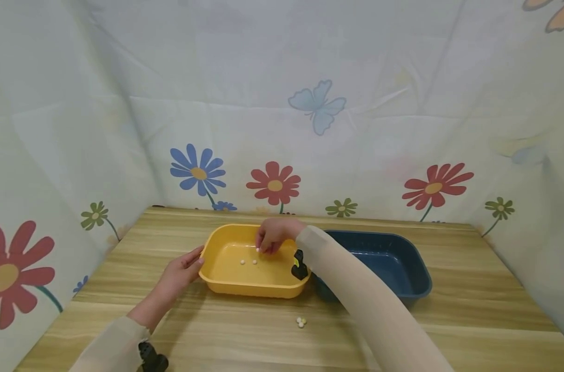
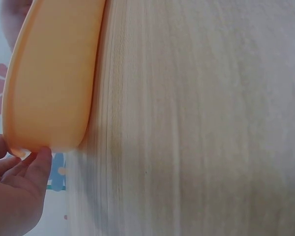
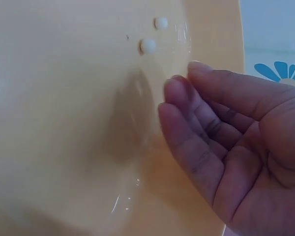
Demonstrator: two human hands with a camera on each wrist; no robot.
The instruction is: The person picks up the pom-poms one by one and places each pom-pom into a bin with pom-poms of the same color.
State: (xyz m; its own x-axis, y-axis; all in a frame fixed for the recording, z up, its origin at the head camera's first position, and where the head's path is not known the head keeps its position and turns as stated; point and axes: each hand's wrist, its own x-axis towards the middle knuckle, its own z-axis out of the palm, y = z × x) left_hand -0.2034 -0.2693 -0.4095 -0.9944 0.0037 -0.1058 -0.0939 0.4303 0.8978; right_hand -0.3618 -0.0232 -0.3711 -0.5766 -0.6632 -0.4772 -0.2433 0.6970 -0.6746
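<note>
The yellow basin (image 1: 235,289) stands on the wooden table. At its left end my left hand (image 1: 182,268) grips the rim, thumb over the edge and fingers against the outside wall, as the left wrist view also shows. My right hand (image 1: 273,235) reaches down into the basin near its back wall, fingers bent and fingertips close to the thumb. A pale spot shows at those fingertips in the head view; I cannot tell whether it is a held piece. Two small round white pieces (image 3: 147,46) lie on the basin floor beside this hand.
A dark blue basin (image 1: 419,268) stands right of the yellow one, partly behind my right sleeve (image 1: 356,279). Several small white and yellowish pieces (image 1: 300,322) lie together on the table (image 1: 235,336) in front. A flowered cloth (image 1: 245,129) hangs behind the table.
</note>
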